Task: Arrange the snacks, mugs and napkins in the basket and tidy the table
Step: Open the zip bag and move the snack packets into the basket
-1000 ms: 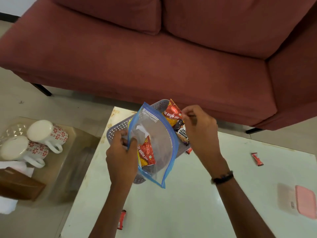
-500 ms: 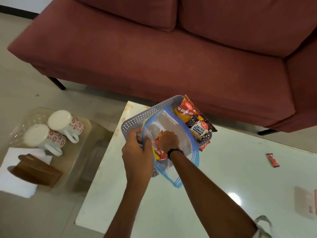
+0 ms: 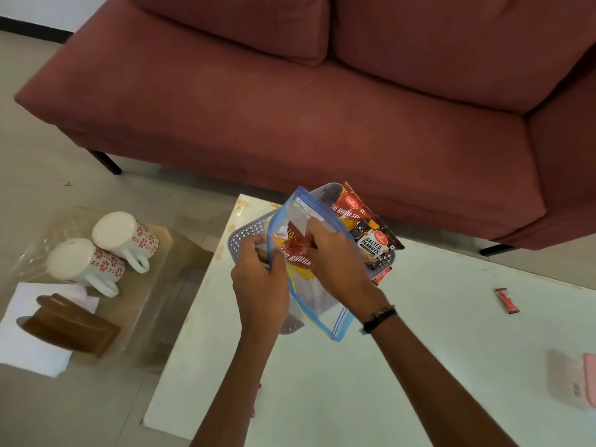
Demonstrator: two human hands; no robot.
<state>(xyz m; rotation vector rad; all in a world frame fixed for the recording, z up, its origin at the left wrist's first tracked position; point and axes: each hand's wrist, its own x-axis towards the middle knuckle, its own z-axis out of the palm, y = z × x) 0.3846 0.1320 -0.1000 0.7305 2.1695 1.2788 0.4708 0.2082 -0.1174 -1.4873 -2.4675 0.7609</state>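
Note:
A grey perforated basket point(image 3: 245, 235) stands at the far left corner of the white table point(image 3: 435, 366). My left hand point(image 3: 261, 285) pinches the rim of a clear zip bag with blue edges point(image 3: 325, 314) held over the basket. My right hand point(image 3: 335, 262) reaches into the bag's mouth and grips a red and yellow snack packet point(image 3: 295, 253) partly out of it. Two more snack packets point(image 3: 364, 227) lean in the basket's far side. Two white mugs with red flowers point(image 3: 106, 246) lie on a low glass side table at the left, next to white napkins point(image 3: 32, 346).
A brown holder point(image 3: 69, 327) rests on the napkins. A small red sachet point(image 3: 508, 300) lies on the table at the right, another point(image 3: 382, 275) beside the basket. A pink object point(image 3: 590, 379) sits at the right edge. A red sofa point(image 3: 322, 108) stands behind the table.
My right hand went from the bag's top edge down into the bag, then came up gripping the red and yellow packet. The view shifted slightly.

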